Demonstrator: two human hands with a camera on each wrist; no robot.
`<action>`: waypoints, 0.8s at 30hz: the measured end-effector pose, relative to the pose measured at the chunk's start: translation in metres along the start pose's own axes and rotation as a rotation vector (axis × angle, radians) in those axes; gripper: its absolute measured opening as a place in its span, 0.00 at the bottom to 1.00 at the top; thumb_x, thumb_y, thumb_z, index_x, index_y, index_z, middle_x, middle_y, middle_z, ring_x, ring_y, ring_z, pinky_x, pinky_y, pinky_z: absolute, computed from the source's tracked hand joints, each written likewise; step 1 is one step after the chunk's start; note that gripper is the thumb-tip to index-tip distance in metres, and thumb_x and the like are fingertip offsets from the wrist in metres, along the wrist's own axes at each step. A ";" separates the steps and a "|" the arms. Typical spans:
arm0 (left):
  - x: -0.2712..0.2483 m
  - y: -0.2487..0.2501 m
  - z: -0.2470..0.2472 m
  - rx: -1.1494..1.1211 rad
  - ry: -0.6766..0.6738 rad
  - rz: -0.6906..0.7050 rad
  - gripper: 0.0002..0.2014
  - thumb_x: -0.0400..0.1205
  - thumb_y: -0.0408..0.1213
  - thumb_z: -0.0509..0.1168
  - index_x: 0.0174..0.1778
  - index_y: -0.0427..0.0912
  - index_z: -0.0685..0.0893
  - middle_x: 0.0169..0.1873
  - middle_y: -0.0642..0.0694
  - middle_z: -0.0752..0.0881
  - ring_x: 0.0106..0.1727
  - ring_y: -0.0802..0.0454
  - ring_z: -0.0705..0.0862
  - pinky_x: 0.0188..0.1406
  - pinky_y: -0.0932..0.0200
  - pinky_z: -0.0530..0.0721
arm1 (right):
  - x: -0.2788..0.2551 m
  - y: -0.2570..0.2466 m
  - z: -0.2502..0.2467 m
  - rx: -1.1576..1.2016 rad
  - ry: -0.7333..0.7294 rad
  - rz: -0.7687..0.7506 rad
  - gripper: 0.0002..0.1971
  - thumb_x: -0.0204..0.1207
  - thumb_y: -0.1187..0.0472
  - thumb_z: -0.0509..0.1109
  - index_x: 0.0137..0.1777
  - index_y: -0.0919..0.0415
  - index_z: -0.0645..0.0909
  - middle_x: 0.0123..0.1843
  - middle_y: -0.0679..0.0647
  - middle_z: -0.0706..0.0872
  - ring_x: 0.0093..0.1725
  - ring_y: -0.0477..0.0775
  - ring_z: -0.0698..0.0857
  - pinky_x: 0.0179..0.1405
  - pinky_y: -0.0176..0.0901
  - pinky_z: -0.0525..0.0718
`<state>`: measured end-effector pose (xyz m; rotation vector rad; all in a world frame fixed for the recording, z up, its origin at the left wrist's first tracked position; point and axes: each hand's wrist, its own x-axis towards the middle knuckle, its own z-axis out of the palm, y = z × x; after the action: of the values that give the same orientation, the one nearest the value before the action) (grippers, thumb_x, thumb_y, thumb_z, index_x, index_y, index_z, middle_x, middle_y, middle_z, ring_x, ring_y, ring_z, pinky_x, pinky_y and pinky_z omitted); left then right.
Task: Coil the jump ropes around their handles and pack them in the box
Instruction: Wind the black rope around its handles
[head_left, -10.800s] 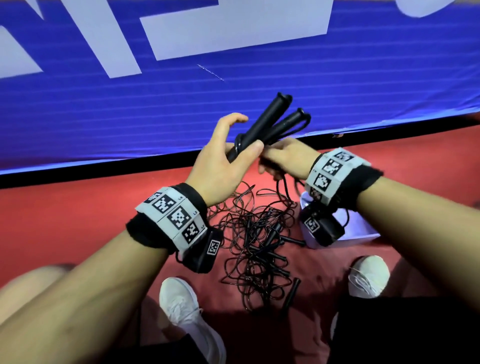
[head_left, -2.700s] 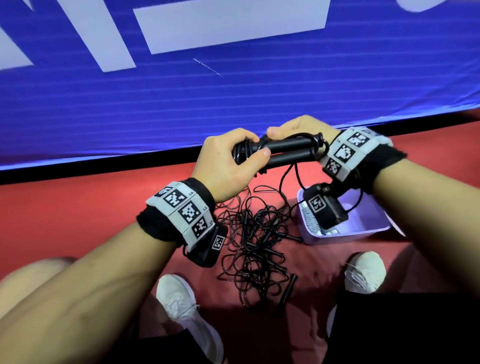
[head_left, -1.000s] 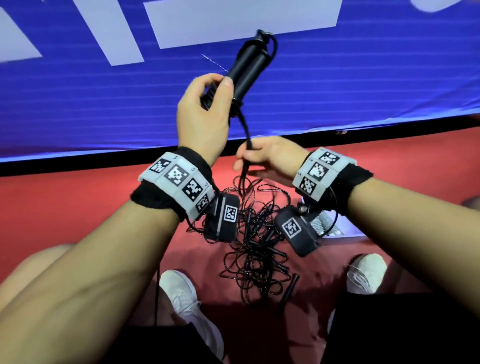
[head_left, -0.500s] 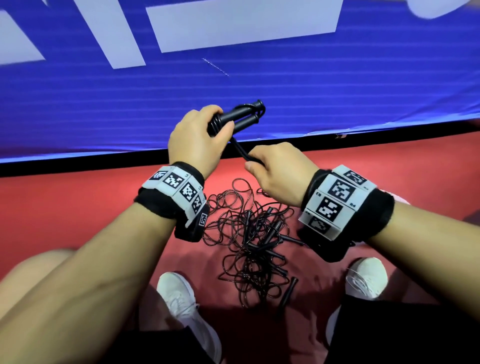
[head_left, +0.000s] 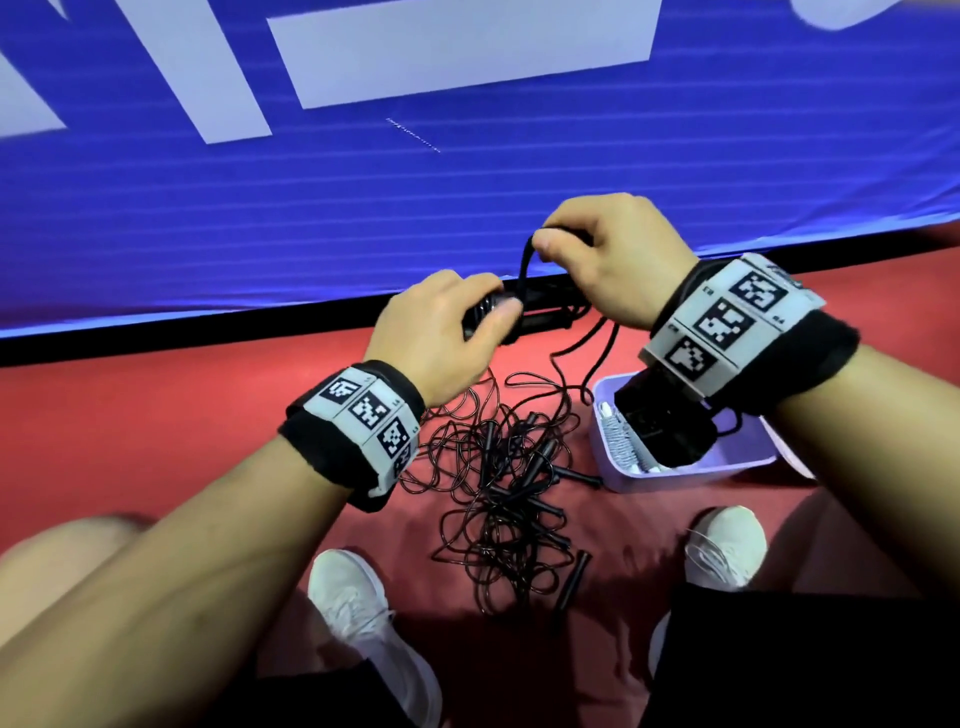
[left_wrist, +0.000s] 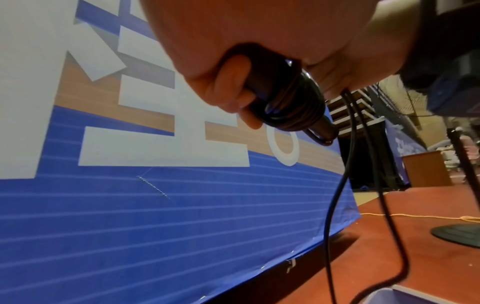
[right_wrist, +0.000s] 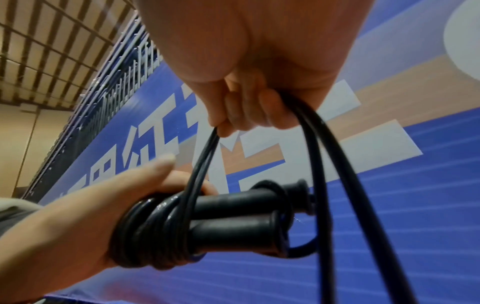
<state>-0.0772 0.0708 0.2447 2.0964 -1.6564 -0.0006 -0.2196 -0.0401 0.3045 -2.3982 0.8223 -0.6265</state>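
Observation:
My left hand (head_left: 457, 317) grips a pair of black jump rope handles (right_wrist: 233, 214) held side by side, lying level, with several turns of black cord (right_wrist: 148, 230) wound round the end inside my fist. My right hand (head_left: 597, 249) is just above and to the right and pinches the doubled loose cord (right_wrist: 319, 148), which loops up from the handles and hangs down. A lilac box (head_left: 675, 475) stands on the floor below my right wrist, with a white and grey coiled rope (head_left: 621, 447) inside. A tangle of black jump ropes (head_left: 498, 478) lies on the red floor between my feet.
A blue banner wall (head_left: 363, 208) rises close behind my hands. My white shoes (head_left: 358, 603) flank the rope pile. A loose black handle (head_left: 571, 577) lies at the pile's near edge. In the left wrist view a round stand base (left_wrist: 457, 234) sits on the red floor at right.
My left hand has lowered the handles and turned them level. My right hand has risen from below the handles to above them, carrying the cord over. The box shows again under my right wrist.

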 end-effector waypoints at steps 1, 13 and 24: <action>-0.001 0.003 0.000 -0.016 -0.004 0.012 0.31 0.73 0.70 0.51 0.58 0.53 0.84 0.37 0.53 0.77 0.45 0.47 0.81 0.44 0.57 0.73 | 0.001 0.001 0.000 0.003 -0.014 0.010 0.10 0.80 0.56 0.64 0.44 0.59 0.85 0.29 0.44 0.77 0.34 0.48 0.73 0.32 0.27 0.68; -0.007 0.009 -0.001 -0.197 0.042 0.024 0.24 0.66 0.65 0.64 0.50 0.54 0.86 0.37 0.55 0.86 0.41 0.53 0.83 0.49 0.55 0.81 | 0.009 0.015 -0.020 0.057 -0.141 0.107 0.08 0.75 0.53 0.72 0.43 0.57 0.88 0.33 0.55 0.83 0.31 0.47 0.77 0.32 0.36 0.73; -0.005 0.025 -0.020 -0.633 0.223 -0.020 0.09 0.65 0.55 0.69 0.40 0.63 0.82 0.34 0.62 0.85 0.36 0.66 0.82 0.42 0.75 0.76 | 0.006 0.042 0.022 0.375 -0.303 0.240 0.08 0.78 0.70 0.64 0.40 0.74 0.80 0.26 0.55 0.78 0.24 0.46 0.75 0.30 0.39 0.73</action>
<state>-0.0957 0.0789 0.2697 1.5667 -1.2845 -0.2545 -0.2198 -0.0655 0.2637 -1.9544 0.7681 -0.2814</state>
